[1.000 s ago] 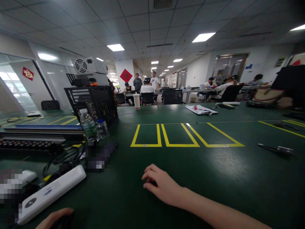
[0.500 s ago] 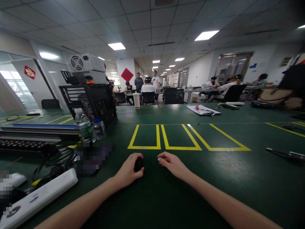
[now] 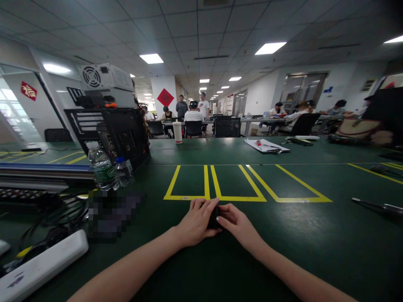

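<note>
My left hand point(image 3: 197, 220) and my right hand point(image 3: 237, 222) meet over the green table point(image 3: 315, 235), just in front of the yellow taped boxes point(image 3: 217, 184). Between them is a small black object point(image 3: 214, 217). The left hand's fingers curl round it from the left. The right hand's fingertips press against it from the right. What the object is, I cannot make out, as the fingers cover most of it.
Two water bottles point(image 3: 102, 167) stand before a black computer case point(image 3: 116, 134) at left, with cables point(image 3: 53, 218) and a white power strip point(image 3: 37, 266) nearer me. A tool point(image 3: 378, 206) lies at right, a clipboard point(image 3: 266, 145) farther back. People sit and stand at distant desks.
My left hand came up from the bottom edge holding the black object and moved to the centre. My right hand closed in from the right until it touched the object.
</note>
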A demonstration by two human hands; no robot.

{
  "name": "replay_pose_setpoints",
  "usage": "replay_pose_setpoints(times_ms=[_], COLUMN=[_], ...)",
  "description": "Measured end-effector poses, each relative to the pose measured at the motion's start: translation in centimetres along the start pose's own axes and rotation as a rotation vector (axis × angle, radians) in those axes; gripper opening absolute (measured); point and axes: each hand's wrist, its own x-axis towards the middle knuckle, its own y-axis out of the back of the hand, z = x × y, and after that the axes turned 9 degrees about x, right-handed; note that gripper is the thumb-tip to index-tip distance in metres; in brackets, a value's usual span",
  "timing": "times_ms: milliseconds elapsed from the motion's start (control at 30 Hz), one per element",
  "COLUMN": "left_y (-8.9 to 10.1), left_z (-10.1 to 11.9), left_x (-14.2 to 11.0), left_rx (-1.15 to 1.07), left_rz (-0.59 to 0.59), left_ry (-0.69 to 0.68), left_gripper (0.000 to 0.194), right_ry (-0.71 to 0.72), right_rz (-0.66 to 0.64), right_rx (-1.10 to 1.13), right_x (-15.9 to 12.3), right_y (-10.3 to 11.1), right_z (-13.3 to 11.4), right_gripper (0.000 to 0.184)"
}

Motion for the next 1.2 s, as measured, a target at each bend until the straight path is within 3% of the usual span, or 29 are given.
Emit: replay_pose_setpoints(times_ms=[233, 433, 667, 933, 1100, 1200], left_y=[1.2, 1.0, 0.2, -0.2, -0.2, -0.2], left_z=[0.3, -0.2, -0.9, -1.0, -0.8, -0.9], left_x=[-0.3, -0.3, -0.3, -0.3, -0.2, -0.2], left_rx=[0.005, -0.087, -0.103, -0.073, -0.071, -0.085], left_rz=[-0.032, 0.017, 0.033, 0.057, 0.053, 0.048], left_ry=[-0.121, -0.079, -0.084, -0.034, -0.070, -0.069], left_gripper=[0.079, 0.084, 0.069, 0.071, 0.067, 0.068], right_ry=[0.140, 0.160, 0.203, 0.203, 0.168, 0.134], right_rz=[0.016, -0.002, -0.020, -0.036, -0.018, 0.014], right_rx=[-0.270, -0.374, -0.382, -0.271, -0.216, -0.206], right_x=[-0.6, -0.7, -0.4, -0.2, -0.2, 0.1], right_y=[-0.5, -0.2, 0.3, 0.6, 0.4, 0.5], right_z=[-0.3, -0.3, 0.6, 1.4, 1.1, 1.1], right_gripper=[0.031, 0.029, 0.025, 0.028, 0.015, 0.019])
